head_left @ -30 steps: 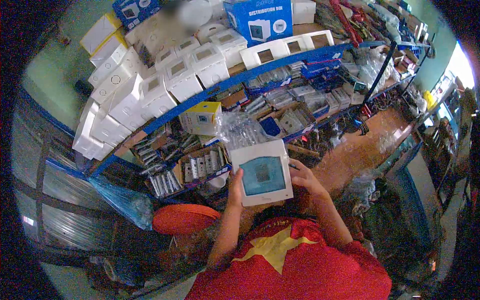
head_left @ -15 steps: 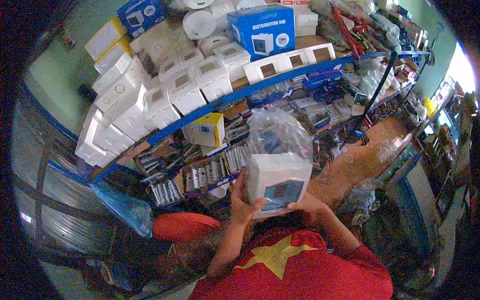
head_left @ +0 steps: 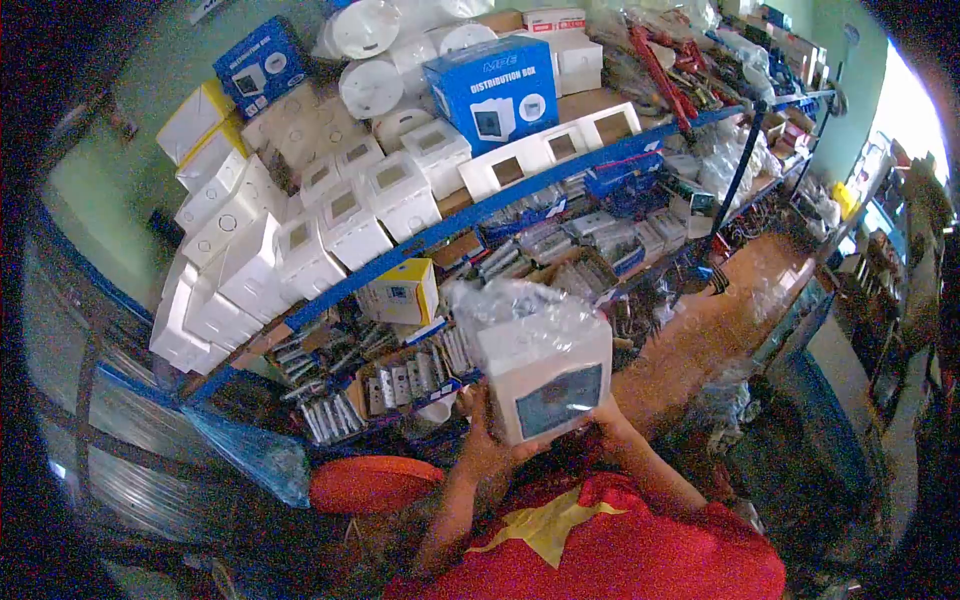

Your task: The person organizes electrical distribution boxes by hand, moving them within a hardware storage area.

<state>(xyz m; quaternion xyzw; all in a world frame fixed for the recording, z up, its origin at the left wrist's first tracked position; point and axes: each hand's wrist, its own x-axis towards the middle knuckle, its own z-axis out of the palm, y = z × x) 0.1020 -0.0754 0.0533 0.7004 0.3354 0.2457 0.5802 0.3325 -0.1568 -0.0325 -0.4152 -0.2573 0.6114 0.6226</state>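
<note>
A white distribution box [head_left: 553, 348] with a dark tinted window [head_left: 560, 402] is held up in front of my chest. Clear plastic wrapping [head_left: 500, 305] bunches over its top and far left side. My left hand [head_left: 490, 432] grips the lower left side, its thumb along the bottom edge. At the lower right corner, my right hand [head_left: 608, 420] supports the box, with most of its fingers hidden behind it.
Ahead runs a blue-edged shelf [head_left: 420, 228] stacked with white boxes [head_left: 350, 225] and a blue printed carton [head_left: 492, 95]. Below it are trays of switch plates [head_left: 405, 380] and a yellow-and-white carton [head_left: 400, 292]. A red stool [head_left: 375, 484] stands at the lower left.
The plastic wrapping, which stood up behind the box, now lies collapsed over its top and left. The box has tilted and shifted slightly. The thumbs have moved off the window's front edge.
</note>
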